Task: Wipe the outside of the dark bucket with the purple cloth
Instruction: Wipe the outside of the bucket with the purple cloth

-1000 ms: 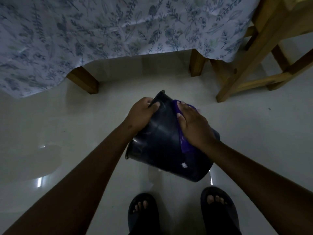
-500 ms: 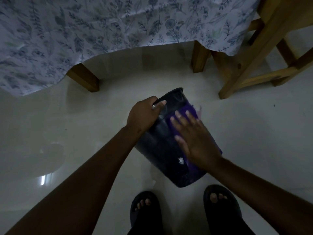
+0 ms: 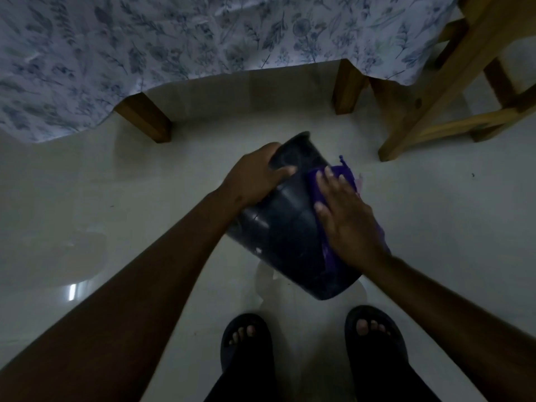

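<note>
The dark bucket is held tilted above the floor, its rim pointing away from me and its base toward my feet. My left hand grips the rim at the far end, thumb hooked over the edge. My right hand lies flat, fingers spread, pressing the purple cloth against the bucket's right side. The cloth shows above my fingertips and below my palm; the rest is hidden under the hand.
A table with a blue floral tablecloth stands ahead, on wooden legs. A wooden chair frame is at the upper right. My feet in dark sandals stand on the glossy pale floor below the bucket.
My right hand has slid the cloth along the bucket's side, first toward the base, then back up toward the rim. The bucket has shifted slightly in my left hand's grip.
</note>
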